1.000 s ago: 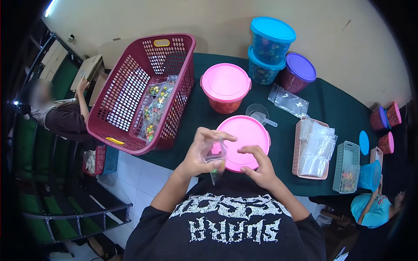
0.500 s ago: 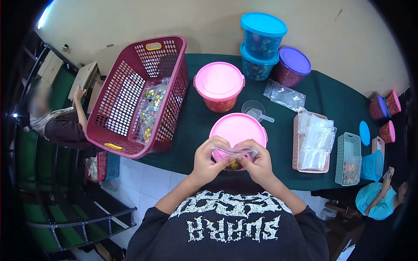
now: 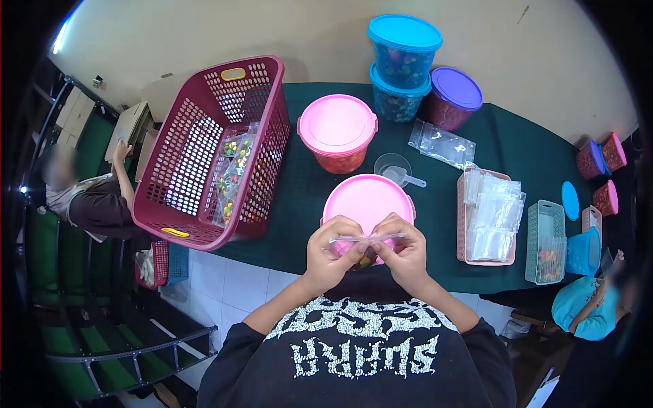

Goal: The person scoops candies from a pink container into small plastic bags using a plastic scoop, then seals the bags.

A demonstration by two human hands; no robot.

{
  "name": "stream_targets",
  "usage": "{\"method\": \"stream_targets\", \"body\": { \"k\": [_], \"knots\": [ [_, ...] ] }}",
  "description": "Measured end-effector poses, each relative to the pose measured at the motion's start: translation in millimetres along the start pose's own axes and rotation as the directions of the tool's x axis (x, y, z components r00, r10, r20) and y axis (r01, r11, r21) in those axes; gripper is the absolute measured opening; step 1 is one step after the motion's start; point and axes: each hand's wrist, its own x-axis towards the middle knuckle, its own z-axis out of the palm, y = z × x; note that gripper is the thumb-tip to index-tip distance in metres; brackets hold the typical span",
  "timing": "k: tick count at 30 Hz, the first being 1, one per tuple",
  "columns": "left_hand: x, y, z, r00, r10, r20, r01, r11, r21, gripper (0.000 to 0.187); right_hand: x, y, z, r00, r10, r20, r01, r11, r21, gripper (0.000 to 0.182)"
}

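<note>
My left hand and my right hand pinch the top edge of a clear plastic bag between thumbs and fingers. Small yellow and dark pieces show at the bottom of the bag, partly hidden by my thumbs. The hands are close together in front of a tub with a pink lid. Behind it stands a second pink-lidded tub with reddish contents. A clear scoop lies beside a round transparent dish to the right of the tubs.
At left a maroon laundry basket holds several filled bags. A pink tray of empty bags sits at right, near a pale green basket. Blue-lidded tubs and a purple-lidded tub stand behind. Other people sit on both sides.
The bag's mouth, gaping before, is now drawn flat and straight between my hands. My thumbs have come closer together at its middle. The view has shifted slightly.
</note>
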Motion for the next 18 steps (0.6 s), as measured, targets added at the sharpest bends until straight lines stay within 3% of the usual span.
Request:
{"method": "stream_targets", "body": {
  "k": [13,15,18],
  "knots": [
    [-2.4,-1.7,6.8,0.997,0.07,-0.022,-0.069,0.997,0.015,0.011,-1.5,0.8,-1.4,0.993,-0.113,-0.019,0.113,0.993,-0.016,0.013],
    [-2.6,-2.3,10.7,0.992,0.094,-0.083,-0.092,0.995,0.023,0.011,-2.3,-0.9,0.9,0.99,-0.124,-0.063,0.122,0.992,-0.042,0.012],
    [0.0,3.9,14.1,0.99,0.015,-0.144,-0.014,1.0,0.01,0.011,1.2,-0.9,-5.0,0.985,-0.161,-0.056,0.153,0.98,-0.127,0.011]
  ]
}}
